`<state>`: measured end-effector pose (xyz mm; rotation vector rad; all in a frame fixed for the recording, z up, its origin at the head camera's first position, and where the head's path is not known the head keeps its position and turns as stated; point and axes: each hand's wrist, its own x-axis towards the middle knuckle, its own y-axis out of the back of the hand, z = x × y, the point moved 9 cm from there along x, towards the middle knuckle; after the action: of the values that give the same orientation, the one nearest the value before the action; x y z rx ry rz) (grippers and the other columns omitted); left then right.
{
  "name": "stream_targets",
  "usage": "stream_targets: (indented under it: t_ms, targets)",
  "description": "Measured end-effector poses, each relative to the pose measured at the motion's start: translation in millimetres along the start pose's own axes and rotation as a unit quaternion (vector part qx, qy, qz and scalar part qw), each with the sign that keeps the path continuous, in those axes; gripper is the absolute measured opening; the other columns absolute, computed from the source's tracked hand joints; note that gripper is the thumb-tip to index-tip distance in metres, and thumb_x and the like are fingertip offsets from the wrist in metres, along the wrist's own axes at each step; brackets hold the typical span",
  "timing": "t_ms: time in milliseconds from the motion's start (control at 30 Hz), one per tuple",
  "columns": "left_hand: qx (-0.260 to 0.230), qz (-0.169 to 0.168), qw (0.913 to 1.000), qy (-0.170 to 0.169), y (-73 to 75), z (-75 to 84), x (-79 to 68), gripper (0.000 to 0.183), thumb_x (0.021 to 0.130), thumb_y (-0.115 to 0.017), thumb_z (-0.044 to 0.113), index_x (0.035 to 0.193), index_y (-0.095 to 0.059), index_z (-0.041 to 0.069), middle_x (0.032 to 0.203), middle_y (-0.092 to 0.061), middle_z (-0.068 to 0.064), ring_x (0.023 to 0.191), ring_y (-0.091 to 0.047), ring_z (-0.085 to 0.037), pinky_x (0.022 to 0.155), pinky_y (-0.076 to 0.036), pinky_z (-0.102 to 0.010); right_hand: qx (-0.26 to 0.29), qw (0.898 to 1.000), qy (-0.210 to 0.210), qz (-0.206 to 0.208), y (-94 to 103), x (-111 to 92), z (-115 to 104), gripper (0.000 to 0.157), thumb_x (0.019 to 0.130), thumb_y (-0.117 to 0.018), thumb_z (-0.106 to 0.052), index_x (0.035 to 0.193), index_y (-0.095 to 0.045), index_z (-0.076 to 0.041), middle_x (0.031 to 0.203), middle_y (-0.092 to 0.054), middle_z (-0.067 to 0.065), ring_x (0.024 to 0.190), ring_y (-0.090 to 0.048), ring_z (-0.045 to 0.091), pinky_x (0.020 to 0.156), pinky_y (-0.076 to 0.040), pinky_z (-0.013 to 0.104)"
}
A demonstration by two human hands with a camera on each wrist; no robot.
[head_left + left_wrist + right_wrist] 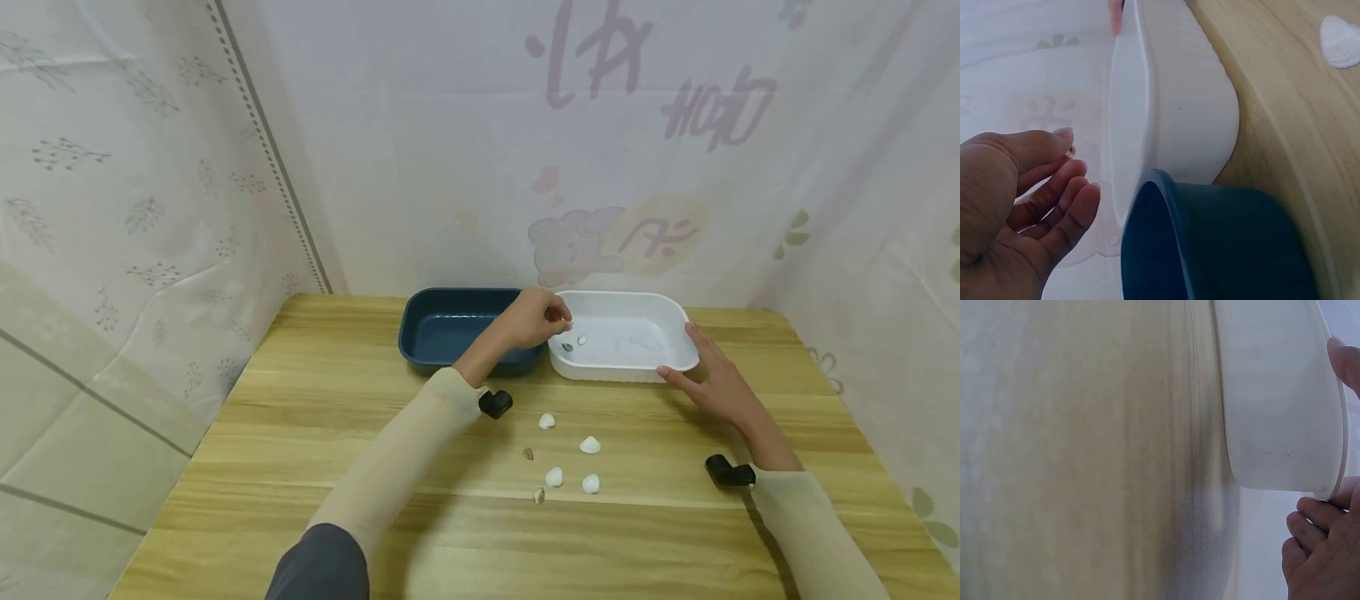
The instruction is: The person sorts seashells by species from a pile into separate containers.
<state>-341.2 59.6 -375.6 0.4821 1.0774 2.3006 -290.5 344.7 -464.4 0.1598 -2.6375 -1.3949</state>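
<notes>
My left hand (531, 319) is over the left end of a white rectangular tub (622, 373). Its thumb and forefinger pinch a small pale piece (1070, 152), probably a shell but mostly hidden by the fingertips. Two small shells lie in the tub, a dark one (567, 347) and a whitish one (581, 340). At the tub's right front corner, my right hand (714, 385) grips the rim (1342, 425), thumb at the front and fingers round the right end. White shells, such as this one (590, 445), and small brown shells (538, 496) lie on the table before the tub.
A dark blue tub (431, 367) stands directly left of the white one, under my left wrist. Both stand on a wooden table (315, 417) near its back edge. A printed cloth (420, 167) hangs behind and at the sides.
</notes>
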Motion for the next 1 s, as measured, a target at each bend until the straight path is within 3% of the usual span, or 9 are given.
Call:
stream_targets:
  t_ms: [467,767,1000]
  targets:
    - [0.013,-0.017,0.9990,0.038,-5.8,-14.0,30.6,0.020,0.102,-0.066,0.018,0.113,-0.076,0.006,0.107,-0.074,-0.008,0.092,-0.064,-0.018,0.080,-0.055,-0.026,0.004,1.000,0.001,0.001,0.0,0,0,0.102,0.096,-0.069,-0.047,0.166,-0.004,-0.010,0.171,-0.009,0.024,0.151,-0.017,0.058,0.111,-0.023,0.079]
    - [0.017,-0.005,0.9983,0.055,-4.6,-26.4,38.6,0.019,0.101,-0.067,0.017,0.112,-0.076,0.004,0.107,-0.073,-0.010,0.093,-0.064,-0.020,0.079,-0.055,-0.027,0.003,1.000,-0.003,-0.001,0.0,0,0,0.103,0.096,-0.069,-0.049,0.166,-0.003,-0.011,0.170,-0.010,0.025,0.151,-0.016,0.058,0.111,-0.022,0.079]
    - [0.014,0.000,0.9982,0.058,-6.3,-30.3,38.6,0.029,0.101,-0.067,0.022,0.121,-0.071,0.002,0.109,-0.070,-0.012,0.095,-0.063,-0.022,0.080,-0.054,-0.030,0.003,1.000,-0.005,-0.003,0.1,-1,1,0.104,0.096,-0.069,-0.049,0.166,-0.003,-0.012,0.171,-0.009,0.023,0.151,-0.017,0.057,0.111,-0.023,0.079]
